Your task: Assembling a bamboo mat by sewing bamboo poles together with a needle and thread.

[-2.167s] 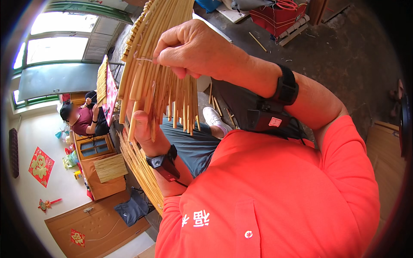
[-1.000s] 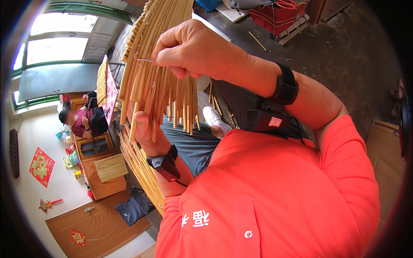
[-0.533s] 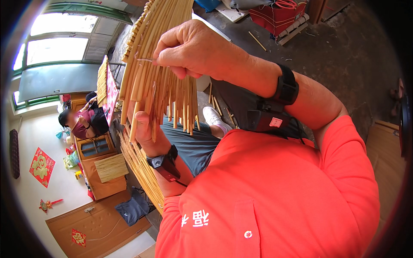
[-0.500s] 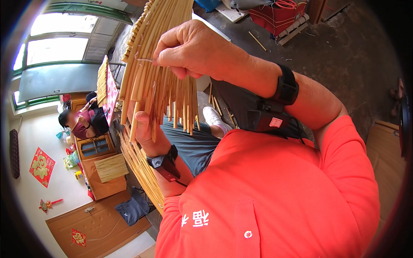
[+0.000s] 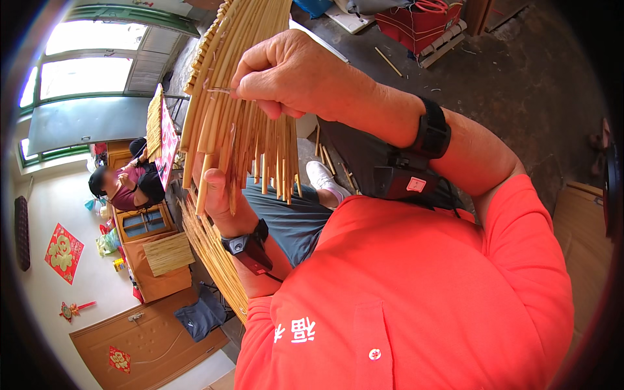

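Your right hand [image 5: 279, 75] pinches a thin string [image 5: 221, 90] above the sticks [image 5: 207, 120]; pulling hard might snap it. Your left hand [image 5: 223, 197] is by their ends, but I can't tell its grip; if loose, sticks could slip.

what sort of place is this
Probably a home room or small workshop used for handcraft, judging by the fan of slender sticks in hand, a co-worker beside another stick panel, and the red diamond-shaped decoration on the pale wall.
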The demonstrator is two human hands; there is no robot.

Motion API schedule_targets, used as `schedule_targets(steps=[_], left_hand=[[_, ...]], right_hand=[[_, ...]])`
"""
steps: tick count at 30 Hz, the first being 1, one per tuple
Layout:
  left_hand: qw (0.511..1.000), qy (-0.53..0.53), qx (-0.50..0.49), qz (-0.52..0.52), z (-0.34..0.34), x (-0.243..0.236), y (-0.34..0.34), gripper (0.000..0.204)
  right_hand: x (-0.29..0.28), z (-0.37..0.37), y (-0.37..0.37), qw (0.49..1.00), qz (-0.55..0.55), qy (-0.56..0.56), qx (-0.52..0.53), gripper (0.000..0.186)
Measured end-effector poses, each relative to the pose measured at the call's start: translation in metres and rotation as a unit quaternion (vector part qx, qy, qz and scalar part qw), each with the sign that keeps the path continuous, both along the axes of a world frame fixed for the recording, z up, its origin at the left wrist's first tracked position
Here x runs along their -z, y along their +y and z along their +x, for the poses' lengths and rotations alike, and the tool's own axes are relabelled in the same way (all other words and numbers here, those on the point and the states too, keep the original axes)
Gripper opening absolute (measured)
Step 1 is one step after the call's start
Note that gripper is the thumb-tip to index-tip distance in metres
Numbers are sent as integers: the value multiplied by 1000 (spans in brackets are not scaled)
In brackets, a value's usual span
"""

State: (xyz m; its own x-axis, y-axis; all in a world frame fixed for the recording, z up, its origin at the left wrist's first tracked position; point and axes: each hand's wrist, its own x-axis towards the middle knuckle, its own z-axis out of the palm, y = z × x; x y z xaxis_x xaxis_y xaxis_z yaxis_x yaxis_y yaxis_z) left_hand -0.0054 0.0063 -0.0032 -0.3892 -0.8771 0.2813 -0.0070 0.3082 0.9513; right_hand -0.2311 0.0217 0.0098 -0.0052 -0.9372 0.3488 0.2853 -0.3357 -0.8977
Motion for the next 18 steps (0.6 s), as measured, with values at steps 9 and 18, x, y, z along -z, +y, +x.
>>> schedule_targets(steps=[9,18], left_hand=[[1000,-3,-20,-13,-7,-1,7,94],[1000,-12,-20,-11,-6,0,8,91]], right_hand=[[1,0,1,1000,0,-5,-3,20],[1,0,0,1000,6,-3,-6,20]])
